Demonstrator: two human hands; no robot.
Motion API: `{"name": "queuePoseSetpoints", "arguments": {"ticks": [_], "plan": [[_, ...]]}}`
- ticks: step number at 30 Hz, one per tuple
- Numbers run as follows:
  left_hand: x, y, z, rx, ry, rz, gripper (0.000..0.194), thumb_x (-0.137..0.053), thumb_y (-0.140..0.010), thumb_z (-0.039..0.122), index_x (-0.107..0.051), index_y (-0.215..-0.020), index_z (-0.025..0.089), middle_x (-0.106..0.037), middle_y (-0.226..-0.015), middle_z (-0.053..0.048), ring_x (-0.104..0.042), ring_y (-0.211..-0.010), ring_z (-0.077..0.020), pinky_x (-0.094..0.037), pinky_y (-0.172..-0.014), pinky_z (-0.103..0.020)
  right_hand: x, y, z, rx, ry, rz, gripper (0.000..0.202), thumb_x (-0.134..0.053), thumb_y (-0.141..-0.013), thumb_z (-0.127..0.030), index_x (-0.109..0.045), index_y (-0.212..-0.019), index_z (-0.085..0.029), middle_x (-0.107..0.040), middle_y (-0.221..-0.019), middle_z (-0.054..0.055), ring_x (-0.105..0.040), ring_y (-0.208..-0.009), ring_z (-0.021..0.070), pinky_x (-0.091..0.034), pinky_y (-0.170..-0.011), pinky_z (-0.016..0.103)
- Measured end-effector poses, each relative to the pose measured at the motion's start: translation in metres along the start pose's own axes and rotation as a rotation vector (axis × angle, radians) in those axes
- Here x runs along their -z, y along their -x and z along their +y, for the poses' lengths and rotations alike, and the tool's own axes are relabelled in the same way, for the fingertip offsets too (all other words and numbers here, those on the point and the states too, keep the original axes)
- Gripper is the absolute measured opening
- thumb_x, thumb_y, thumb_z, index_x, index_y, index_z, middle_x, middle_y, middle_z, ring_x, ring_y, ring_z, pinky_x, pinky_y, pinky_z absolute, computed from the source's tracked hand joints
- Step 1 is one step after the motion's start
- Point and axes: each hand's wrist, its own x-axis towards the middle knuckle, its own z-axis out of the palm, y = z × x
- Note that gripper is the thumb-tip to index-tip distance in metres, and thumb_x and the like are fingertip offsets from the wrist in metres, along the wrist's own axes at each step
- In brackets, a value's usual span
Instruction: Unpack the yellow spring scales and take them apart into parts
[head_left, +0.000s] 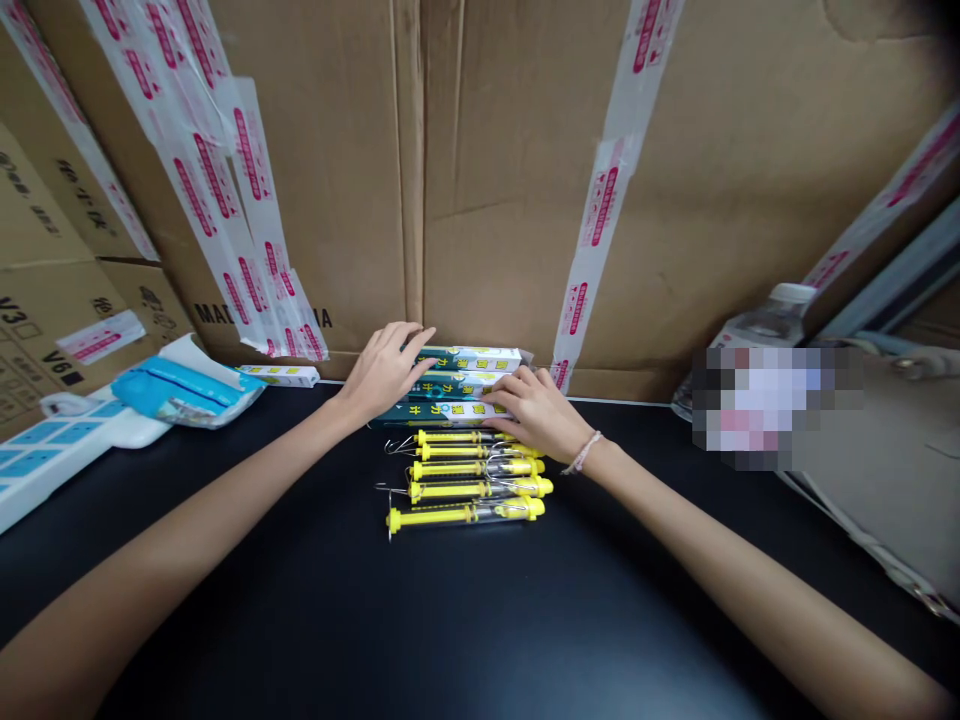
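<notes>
Three narrow spring scale boxes (pixel 450 385), dark green and white with yellow lettering, lie side by side near the cardboard wall. My left hand (pixel 384 372) is at their left ends, thumb and fingers apart. At the right end, my right hand (pixel 541 412) has bent fingers over the front box (pixel 450 412), thumb on its near side. In front of the boxes lies a row of several yellow spring scales (pixel 450 490) with clear tubes and metal hooks. The hooks of some overlap neighbouring scales. My right hand partly covers the boxes' right ends.
Large taped cardboard boxes (pixel 495 230) stand behind the black table (pixel 450 630). On the left are a power strip (pixel 52 450), a blue packet (pixel 191 388) and another small box (pixel 281 376). A plastic bottle (pixel 772 318) and a beige bag (pixel 885 450) are on the right.
</notes>
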Motion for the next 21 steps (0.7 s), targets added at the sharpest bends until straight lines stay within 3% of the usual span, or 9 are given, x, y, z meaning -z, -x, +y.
{"name": "queuePoseSetpoints", "arguments": {"ticks": [5, 8, 10, 15, 18, 21], "plan": [[0.014, 0.012, 0.027, -0.109, 0.053, -0.071, 0.044, -0.050, -0.100, 0.049, -0.064, -0.125, 0.015, -0.067, -0.125, -0.015, -0.059, -0.121, -0.0301, -0.045, -0.103, -0.049, 0.010, 0.004, -0.003, -0.022, -0.139, 0.120, 0.026, -0.058, -0.095, -0.030, -0.063, -0.118, -0.019, -0.069, -0.115, 0.013, -0.064, -0.104, 0.0297, -0.052, -0.089, 0.047], [0.023, 0.025, 0.038, -0.104, 0.100, -0.082, 0.048, -0.054, -0.097, 0.054, -0.065, -0.124, 0.016, -0.072, -0.117, -0.014, -0.066, -0.109, -0.0300, -0.051, -0.094, -0.046, 0.018, 0.016, -0.009, -0.060, -0.223, 0.218, 0.029, -0.057, -0.096, -0.031, -0.059, -0.123, -0.021, -0.069, -0.117, 0.011, -0.067, -0.105, 0.0263, -0.055, -0.090, 0.042], [0.029, 0.036, 0.041, -0.062, 0.142, -0.060, 0.044, -0.057, -0.097, 0.051, -0.065, -0.124, 0.017, -0.074, -0.113, -0.012, -0.069, -0.102, -0.0286, -0.052, -0.090, -0.045, 0.023, 0.029, -0.015, -0.102, -0.262, 0.281, 0.028, -0.060, -0.095, -0.033, -0.059, -0.121, -0.022, -0.070, -0.115, 0.010, -0.068, -0.104, 0.0261, -0.056, -0.089, 0.042], [0.034, 0.065, 0.049, 0.156, 0.290, 0.075, 0.038, -0.063, -0.095, 0.044, -0.060, -0.126, 0.022, -0.068, -0.121, -0.010, -0.062, -0.115, -0.0280, -0.049, -0.103, -0.051, 0.023, 0.063, -0.033, -0.245, -0.365, 0.434, 0.023, -0.065, -0.093, -0.030, -0.061, -0.115, -0.027, -0.070, -0.111, 0.009, -0.068, -0.101, 0.0269, -0.057, -0.088, 0.046], [0.028, 0.081, 0.054, 0.310, 0.420, 0.140, 0.030, -0.061, -0.096, 0.042, -0.059, -0.119, 0.023, -0.063, -0.119, -0.009, -0.066, -0.102, -0.0219, -0.060, -0.087, -0.039, 0.014, 0.074, -0.038, -0.343, -0.444, 0.535, 0.029, -0.072, -0.087, -0.030, -0.062, -0.114, -0.027, -0.066, -0.113, 0.010, -0.064, -0.108, 0.0294, -0.055, -0.093, 0.050], [0.022, 0.091, 0.053, 0.407, 0.537, 0.131, 0.022, -0.055, -0.099, 0.039, -0.056, -0.112, 0.022, -0.065, -0.113, -0.008, -0.070, -0.097, -0.0194, -0.062, -0.084, -0.036, 0.003, 0.074, -0.038, -0.450, -0.571, 0.608, 0.042, -0.078, -0.082, -0.034, -0.059, -0.118, -0.026, -0.064, -0.116, 0.011, -0.066, -0.104, 0.0289, -0.059, -0.087, 0.048]]}}
